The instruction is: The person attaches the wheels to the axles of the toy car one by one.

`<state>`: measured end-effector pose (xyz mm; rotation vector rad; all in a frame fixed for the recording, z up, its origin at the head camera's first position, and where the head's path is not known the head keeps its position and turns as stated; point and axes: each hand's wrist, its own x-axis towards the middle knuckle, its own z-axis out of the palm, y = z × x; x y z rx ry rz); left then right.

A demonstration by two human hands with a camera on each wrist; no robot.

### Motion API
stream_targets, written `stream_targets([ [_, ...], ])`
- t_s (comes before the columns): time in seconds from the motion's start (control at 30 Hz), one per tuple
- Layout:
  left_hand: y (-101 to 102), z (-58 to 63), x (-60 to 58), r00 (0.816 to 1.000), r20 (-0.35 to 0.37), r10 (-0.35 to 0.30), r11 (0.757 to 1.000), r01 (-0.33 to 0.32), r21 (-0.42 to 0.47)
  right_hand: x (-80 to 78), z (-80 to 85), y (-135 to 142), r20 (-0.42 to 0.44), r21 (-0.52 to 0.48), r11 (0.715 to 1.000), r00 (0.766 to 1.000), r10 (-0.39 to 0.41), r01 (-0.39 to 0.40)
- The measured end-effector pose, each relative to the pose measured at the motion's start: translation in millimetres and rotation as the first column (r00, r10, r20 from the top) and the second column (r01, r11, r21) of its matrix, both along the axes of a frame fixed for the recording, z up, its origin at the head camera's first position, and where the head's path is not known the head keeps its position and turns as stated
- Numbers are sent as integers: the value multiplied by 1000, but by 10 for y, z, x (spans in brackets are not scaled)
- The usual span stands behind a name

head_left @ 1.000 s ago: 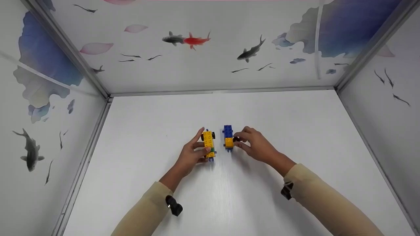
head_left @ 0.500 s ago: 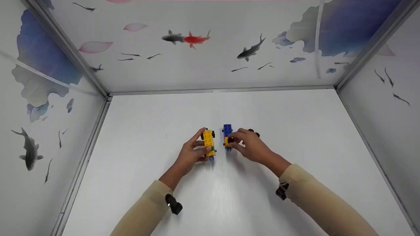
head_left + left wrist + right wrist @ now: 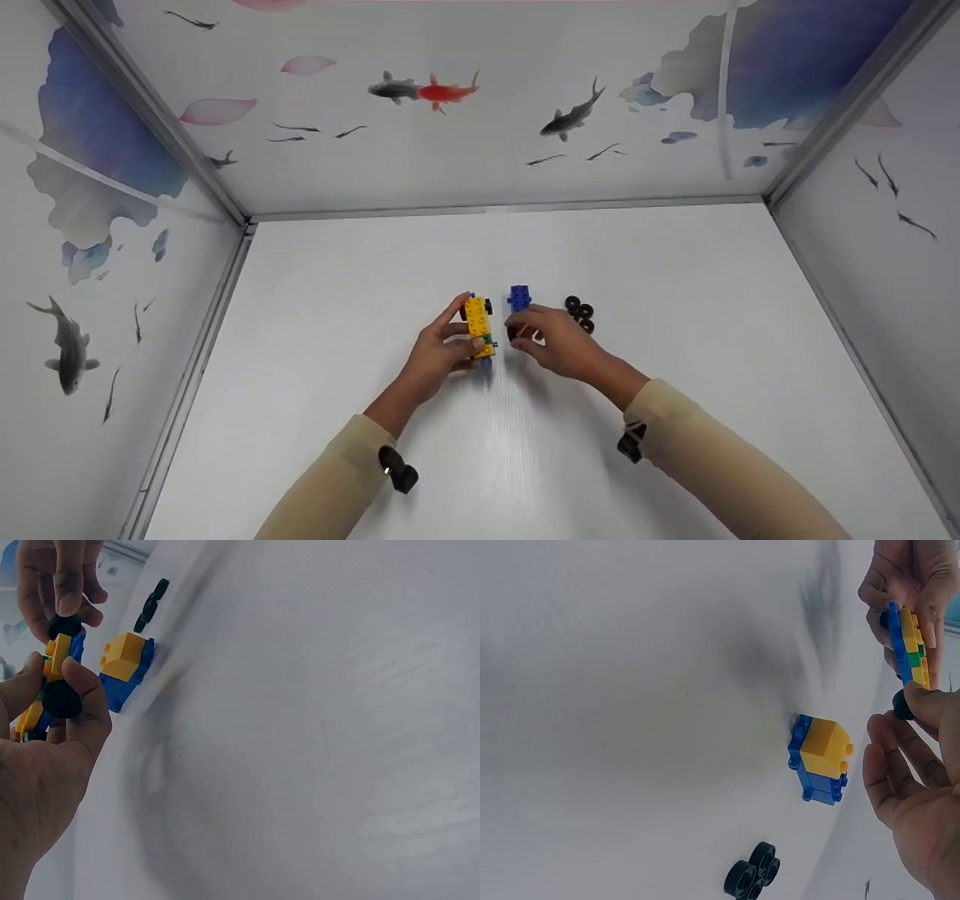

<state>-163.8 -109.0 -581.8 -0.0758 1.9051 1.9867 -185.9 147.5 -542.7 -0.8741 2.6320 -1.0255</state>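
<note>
My left hand (image 3: 439,358) grips a toy car of yellow, green and blue building blocks (image 3: 477,319), thumb on its side. Black wheels sit on one end of that car. Between the thumb and fingers of my right hand (image 3: 562,341) is a loose black wheel (image 3: 902,705), close to the car's near end. In the left wrist view, that wheel (image 3: 65,625) is right by the car's side; whether it touches cannot be made out. A second car, a blue base (image 3: 520,296) with a yellow block (image 3: 825,748), stands wheelless on the table, partly behind my right hand in the head view.
Several black wheels (image 3: 586,309) lie clustered on the white table (image 3: 360,285), right of the second car. Walls printed with fish and leaves enclose the table at the back and both sides. A black device is strapped at each sleeve cuff.
My right hand has moved left with the wheel, past the second car's yellow block towards the held car. The clustered wheels have come into view behind it. My left hand stays nearly still.
</note>
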Motion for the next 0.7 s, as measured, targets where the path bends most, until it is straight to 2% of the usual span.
stream_targets([
  [0.37, -8, 31, 20, 1000, 23, -10, 996, 8, 92, 33, -27, -59, 34, -41, 999, 999, 28, -27],
  [0.7, -2, 40, 14, 1000, 0, -23, 996, 23, 86, 6, -50, -66, 54, -96, 995, 998, 36, -31],
])
